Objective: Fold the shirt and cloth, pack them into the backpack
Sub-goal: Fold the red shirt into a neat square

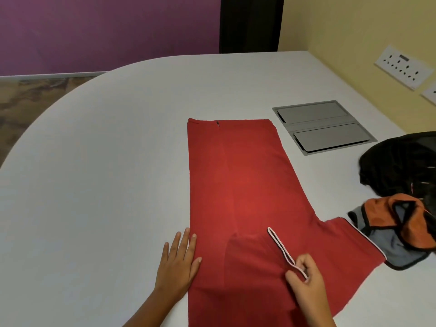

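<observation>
Now the left hand [179, 260] lies flat beside the red shirt [238, 185]; the right hand [304, 274] pinches its white-trimmed sleeve edge [280, 246], hem cut off below.

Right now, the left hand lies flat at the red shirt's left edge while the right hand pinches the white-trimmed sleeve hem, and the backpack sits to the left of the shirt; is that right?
Not quite: the head view shows the backpack to the right of the red shirt, not the left. The left hand does lie flat at the shirt's left edge, and the right hand pinches the white-trimmed sleeve hem.

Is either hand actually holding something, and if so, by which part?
The right hand pinches the red shirt by its white-trimmed sleeve edge. The left hand holds nothing; it lies flat at the shirt's edge.
</observation>
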The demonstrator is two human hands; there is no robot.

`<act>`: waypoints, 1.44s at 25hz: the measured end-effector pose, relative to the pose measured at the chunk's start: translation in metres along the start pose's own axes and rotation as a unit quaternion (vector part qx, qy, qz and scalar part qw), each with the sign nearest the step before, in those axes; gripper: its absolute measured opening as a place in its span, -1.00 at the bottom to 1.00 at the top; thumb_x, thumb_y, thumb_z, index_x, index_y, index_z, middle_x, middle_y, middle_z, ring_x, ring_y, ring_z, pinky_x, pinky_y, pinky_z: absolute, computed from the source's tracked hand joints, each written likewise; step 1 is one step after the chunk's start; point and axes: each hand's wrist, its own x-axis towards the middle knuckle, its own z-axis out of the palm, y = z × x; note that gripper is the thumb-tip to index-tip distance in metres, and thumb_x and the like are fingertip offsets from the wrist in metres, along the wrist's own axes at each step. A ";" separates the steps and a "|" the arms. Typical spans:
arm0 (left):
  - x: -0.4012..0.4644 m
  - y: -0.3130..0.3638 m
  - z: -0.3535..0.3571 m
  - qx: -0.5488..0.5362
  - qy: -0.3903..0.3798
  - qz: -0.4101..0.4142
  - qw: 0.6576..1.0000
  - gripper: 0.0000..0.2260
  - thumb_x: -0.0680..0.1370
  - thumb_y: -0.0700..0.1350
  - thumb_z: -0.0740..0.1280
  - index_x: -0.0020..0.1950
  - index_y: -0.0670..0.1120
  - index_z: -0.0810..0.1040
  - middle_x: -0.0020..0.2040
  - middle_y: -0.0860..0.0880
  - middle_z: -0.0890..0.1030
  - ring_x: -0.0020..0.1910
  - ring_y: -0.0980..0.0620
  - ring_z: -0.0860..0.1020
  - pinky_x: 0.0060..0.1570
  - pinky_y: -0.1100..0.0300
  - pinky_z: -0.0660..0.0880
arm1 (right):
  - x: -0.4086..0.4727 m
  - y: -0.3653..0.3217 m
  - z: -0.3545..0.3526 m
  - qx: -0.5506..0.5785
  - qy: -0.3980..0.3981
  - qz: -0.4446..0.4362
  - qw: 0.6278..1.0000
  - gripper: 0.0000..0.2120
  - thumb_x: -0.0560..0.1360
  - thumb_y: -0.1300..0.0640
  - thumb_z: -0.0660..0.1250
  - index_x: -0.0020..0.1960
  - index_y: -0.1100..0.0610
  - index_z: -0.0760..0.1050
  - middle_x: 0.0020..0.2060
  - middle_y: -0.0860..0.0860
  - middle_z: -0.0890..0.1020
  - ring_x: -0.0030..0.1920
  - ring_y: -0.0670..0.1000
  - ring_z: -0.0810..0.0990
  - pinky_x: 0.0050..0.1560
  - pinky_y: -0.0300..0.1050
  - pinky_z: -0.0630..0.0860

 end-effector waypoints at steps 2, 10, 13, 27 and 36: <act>0.000 0.001 -0.002 -0.004 -0.003 -0.005 1.000 -0.43 0.64 0.18 -0.17 0.47 -0.11 0.30 0.47 -0.14 0.32 0.41 -0.17 0.34 0.27 -0.20 0.34 | -0.006 0.024 -0.004 -0.078 0.017 0.053 0.995 -0.63 0.34 0.42 0.40 -0.26 0.00 0.32 -0.50 -0.06 0.45 -0.53 -0.10 0.33 -0.40 -0.24 0.32; -0.012 0.016 -0.001 -0.021 0.008 -0.031 0.999 -0.43 0.64 0.14 -0.18 0.45 -0.16 0.31 0.46 -0.14 0.35 0.36 -0.20 0.42 0.18 -0.19 0.42 | -0.003 0.066 -0.011 -0.163 -0.045 0.128 0.977 -0.91 0.40 0.15 0.46 -0.17 0.03 0.56 -0.36 -0.05 0.64 -0.27 0.04 0.63 -0.12 0.04 0.59; -0.050 0.036 0.014 -0.046 0.021 -0.017 0.999 -0.44 0.63 0.15 -0.16 0.49 -0.14 0.24 0.50 -0.12 0.26 0.43 -0.15 0.31 0.33 -0.10 0.29 | -0.003 0.067 -0.016 -0.090 -0.044 0.156 0.983 -0.90 0.44 0.18 0.45 -0.21 0.17 0.57 -0.49 -0.06 0.56 -0.44 -0.04 0.55 -0.34 -0.08 0.58; -0.134 0.024 0.008 -0.019 0.028 0.268 0.963 -0.72 0.36 0.05 0.32 0.03 0.02 0.50 -0.05 0.07 0.48 -0.15 0.06 0.43 -0.11 0.17 0.24 | -0.029 0.064 -0.004 0.168 0.084 0.187 0.964 -0.39 0.35 0.30 0.51 0.30 0.09 0.31 -0.10 -0.02 0.62 -0.07 0.02 0.61 0.06 -0.03 0.56; -0.138 0.024 0.002 -0.036 -0.027 0.294 0.955 -0.80 0.31 -0.03 0.29 -0.11 0.06 0.36 -0.19 0.13 0.46 -0.31 0.15 0.36 -0.34 0.34 0.29 | -0.023 0.066 -0.010 0.045 0.108 0.158 0.980 -0.47 0.33 0.15 0.56 0.22 0.12 0.43 -0.18 -0.02 0.59 -0.08 0.10 0.60 0.11 0.12 0.54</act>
